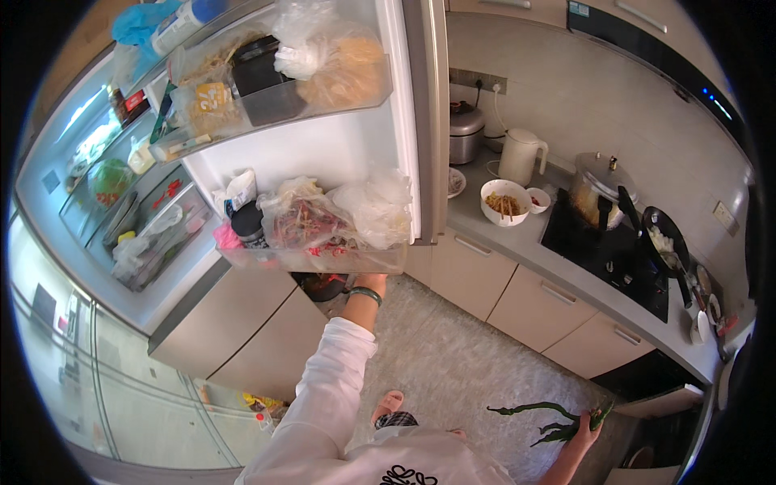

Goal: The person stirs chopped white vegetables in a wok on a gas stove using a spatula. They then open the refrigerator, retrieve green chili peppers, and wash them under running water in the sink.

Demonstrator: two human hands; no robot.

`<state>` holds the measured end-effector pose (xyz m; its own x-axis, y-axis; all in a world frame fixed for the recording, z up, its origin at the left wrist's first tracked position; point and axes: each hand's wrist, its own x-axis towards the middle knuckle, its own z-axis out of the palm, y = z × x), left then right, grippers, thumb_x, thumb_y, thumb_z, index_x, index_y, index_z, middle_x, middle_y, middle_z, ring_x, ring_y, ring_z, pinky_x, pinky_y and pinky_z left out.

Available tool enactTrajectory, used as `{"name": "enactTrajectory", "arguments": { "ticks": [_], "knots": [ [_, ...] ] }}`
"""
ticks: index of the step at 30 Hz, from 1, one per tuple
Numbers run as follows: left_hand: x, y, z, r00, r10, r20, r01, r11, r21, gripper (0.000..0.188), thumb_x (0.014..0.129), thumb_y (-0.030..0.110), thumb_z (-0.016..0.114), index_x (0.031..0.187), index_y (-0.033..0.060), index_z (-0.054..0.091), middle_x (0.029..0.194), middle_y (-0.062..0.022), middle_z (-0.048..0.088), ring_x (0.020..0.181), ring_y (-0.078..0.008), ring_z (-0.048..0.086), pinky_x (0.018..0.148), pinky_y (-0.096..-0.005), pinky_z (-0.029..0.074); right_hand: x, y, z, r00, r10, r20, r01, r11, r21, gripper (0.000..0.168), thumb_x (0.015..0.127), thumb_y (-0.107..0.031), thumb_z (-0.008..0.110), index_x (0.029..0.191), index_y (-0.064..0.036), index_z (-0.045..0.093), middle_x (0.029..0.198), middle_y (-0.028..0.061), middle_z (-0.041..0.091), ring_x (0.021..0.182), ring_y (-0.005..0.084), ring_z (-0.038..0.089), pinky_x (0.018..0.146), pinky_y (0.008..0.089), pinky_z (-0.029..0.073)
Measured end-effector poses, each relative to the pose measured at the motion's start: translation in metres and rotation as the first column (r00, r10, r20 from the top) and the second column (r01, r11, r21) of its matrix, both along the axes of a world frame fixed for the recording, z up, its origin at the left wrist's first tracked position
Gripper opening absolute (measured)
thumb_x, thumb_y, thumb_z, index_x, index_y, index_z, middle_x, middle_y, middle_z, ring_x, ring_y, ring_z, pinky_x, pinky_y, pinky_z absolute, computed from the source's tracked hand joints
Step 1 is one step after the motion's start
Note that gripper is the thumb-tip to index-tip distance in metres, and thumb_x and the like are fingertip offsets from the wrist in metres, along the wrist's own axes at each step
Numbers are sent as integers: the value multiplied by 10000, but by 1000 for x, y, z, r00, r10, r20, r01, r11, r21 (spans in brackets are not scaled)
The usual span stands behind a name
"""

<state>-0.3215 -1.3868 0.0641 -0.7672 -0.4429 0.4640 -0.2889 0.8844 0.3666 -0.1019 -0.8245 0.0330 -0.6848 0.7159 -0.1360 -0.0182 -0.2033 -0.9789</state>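
Observation:
My left hand (368,284) reaches to the underside of the lower shelf on the open refrigerator door (291,151); its fingers are hidden behind the shelf edge, so its grip does not show. A green bangle is on that wrist. At the lower right, my right hand (588,431) is closed around several long green peppers (555,431), which stick out on both sides of it. The lower door shelf (315,260) holds a plastic bag of dried red chillies (309,221), a dark jar (247,224) and a whitish plastic bag (379,209).
The lit refrigerator interior (136,224) is at left. Along the right runs a counter with an electric kettle (520,156), a white bowl with chopsticks (504,203), a pressure cooker (603,191) and a frying pan (664,239) on the black hob (594,254). A dark pan (321,288) shows below the door.

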Motion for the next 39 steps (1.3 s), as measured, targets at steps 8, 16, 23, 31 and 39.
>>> {"name": "enactTrajectory", "arguments": {
  "ticks": [8,16,23,31,39],
  "knots": [
    [24,15,-25,984,-1,-180,76,910,407,437,792,328,624,1134,59,585,1155,-90,578,1071,-224,524,944,-344,382,-34,69,-23,989,128,-73,-128,992,8,405,782,-64,625,1161,7,503,1017,59,544,867,156,508,764,290,420],
    [94,16,-51,941,-52,-335,269,715,646,389,802,294,627,1107,54,602,1118,-77,598,1040,-204,541,930,-324,393,-61,49,-2,979,204,-16,-204,976,-74,382,794,-76,635,1153,-20,516,991,31,545,795,111,493,664,256,412],
    [131,68,12,977,-50,-207,180,709,682,368,847,265,581,1137,37,577,1135,-76,590,1045,-192,539,921,-312,398,-88,67,-39,968,250,10,-249,966,-66,415,790,-92,650,1172,-8,512,1082,38,541,970,144,497,844,280,386],
    [193,51,38,776,-630,28,-41,-6,999,401,933,368,436,1182,59,498,1117,-61,551,1058,-156,506,927,-334,401,-99,65,-52,947,313,69,-308,948,-79,433,800,-141,639,1183,7,504,1088,68,539,964,164,500,838,292,399],
    [273,120,262,757,-645,106,402,586,704,197,878,63,532,1068,35,576,1081,-68,581,1008,-185,546,879,-285,418,-114,45,-34,915,379,141,-371,925,-82,431,804,-162,634,1172,21,505,1061,82,539,925,180,501,807,303,407]
  ]
}}
